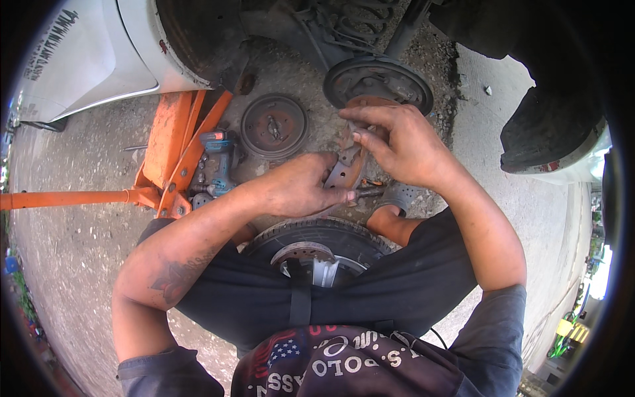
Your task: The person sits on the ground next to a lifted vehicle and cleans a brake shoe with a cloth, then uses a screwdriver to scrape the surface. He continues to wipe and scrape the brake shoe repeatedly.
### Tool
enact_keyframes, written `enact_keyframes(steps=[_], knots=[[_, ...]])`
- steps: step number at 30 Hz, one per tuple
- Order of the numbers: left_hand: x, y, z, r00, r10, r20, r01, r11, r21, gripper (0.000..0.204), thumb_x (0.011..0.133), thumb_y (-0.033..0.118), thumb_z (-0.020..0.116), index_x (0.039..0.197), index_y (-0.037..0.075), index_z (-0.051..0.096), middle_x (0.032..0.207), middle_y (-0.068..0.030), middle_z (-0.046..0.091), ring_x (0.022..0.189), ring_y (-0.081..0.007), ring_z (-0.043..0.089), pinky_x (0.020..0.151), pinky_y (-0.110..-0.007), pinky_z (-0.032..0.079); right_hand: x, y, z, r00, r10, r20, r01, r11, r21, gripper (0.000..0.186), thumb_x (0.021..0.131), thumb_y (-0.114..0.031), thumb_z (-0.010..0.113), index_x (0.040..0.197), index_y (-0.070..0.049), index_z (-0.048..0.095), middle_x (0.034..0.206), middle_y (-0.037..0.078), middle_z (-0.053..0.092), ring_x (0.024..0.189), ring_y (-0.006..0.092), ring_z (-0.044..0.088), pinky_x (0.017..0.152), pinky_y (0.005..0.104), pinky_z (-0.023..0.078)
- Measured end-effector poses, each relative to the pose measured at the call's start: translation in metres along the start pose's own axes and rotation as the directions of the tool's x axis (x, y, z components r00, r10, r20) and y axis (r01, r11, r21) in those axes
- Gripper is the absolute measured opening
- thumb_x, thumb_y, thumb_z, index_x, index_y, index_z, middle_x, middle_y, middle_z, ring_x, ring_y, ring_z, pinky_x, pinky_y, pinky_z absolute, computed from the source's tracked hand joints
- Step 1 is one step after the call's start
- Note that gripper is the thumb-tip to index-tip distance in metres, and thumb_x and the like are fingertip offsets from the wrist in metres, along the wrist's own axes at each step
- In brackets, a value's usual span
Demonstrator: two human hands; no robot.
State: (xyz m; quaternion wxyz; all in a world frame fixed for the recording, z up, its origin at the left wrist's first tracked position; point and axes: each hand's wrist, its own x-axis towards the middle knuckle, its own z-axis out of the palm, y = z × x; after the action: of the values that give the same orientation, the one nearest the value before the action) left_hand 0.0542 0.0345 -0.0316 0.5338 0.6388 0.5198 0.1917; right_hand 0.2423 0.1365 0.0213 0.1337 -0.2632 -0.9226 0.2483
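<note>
My left hand [303, 185] is closed round the lower part of a curved, rusty metal brake shoe [342, 173], held upright between my legs. My right hand [397, 142] grips its upper part, thumb and fingers bent over the top. Just beyond is the dark round brake backing plate [370, 79] on the car's axle. A rusty brake drum [274, 127] lies on the ground to the left. Below my hands a tyre [278, 235] lies flat with another curved shoe [301, 250] on it. Pliers with orange handles, partly hidden, lie near my right foot [390, 221].
An orange floor jack [169, 145] stands at left, its long handle [66, 200] reaching outward, with a teal cordless power tool [221, 165] beside it. A white car body [99, 46] overhangs upper left, a coil spring [360, 20] above, dark bodywork [546, 119] at right.
</note>
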Motion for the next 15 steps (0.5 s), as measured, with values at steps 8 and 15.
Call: enact_keyframes(steps=[8,15], knots=[[0.004,-0.009,-0.007,0.988,0.037,-0.15,-0.054,0.992,-0.111,0.044,0.099,0.035,0.061,0.101,-0.009,0.066,0.08,-0.0212,0.07,0.079,-0.0272,0.071,0.073,-0.04,0.053,-0.001,-0.004,-0.004,0.987,0.141,-0.076,-0.085,0.865,0.495,0.025,0.095,-0.006,0.061,0.117,-0.002,0.07,0.094,0.006,0.071,0.075,0.0092,0.062,0.068,0.0287,0.051],[0.006,-0.009,-0.048,0.944,-0.169,-0.282,0.096,0.962,-0.255,0.05,0.096,0.024,0.071,0.128,-0.009,0.053,0.096,-0.0124,0.071,0.082,-0.0196,0.071,0.075,-0.033,0.058,-0.007,0.017,-0.016,0.957,0.263,0.119,-0.281,0.758,0.588,0.034,0.09,-0.011,0.047,0.112,0.001,0.07,0.094,0.003,0.068,0.085,0.0082,0.058,0.073,0.0258,0.048]])
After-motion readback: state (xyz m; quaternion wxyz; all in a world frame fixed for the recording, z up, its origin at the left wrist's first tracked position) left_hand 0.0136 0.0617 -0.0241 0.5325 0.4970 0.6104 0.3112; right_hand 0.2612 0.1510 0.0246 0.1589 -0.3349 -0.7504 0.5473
